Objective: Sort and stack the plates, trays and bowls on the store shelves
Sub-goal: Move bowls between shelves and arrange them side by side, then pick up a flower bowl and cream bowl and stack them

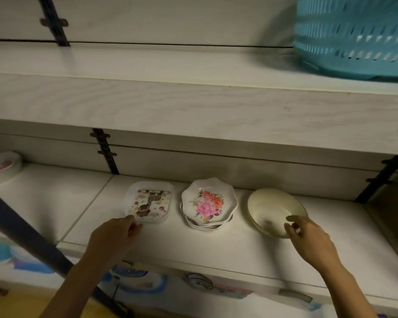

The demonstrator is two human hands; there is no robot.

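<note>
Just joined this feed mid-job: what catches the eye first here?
Three sets sit in a row on the lower shelf: square printed trays on the left, scalloped flowered plates in the middle, a plain cream bowl on the right. The left hand is at the trays' front edge and the right hand at the bowl's near rim. A teal perforated basket sits at the upper shelf's right end.

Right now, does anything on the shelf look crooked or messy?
Yes. The flowered plates in the middle are stacked unevenly: the lower ones stick out toward the front. The square plates beside them sit neater.
</note>
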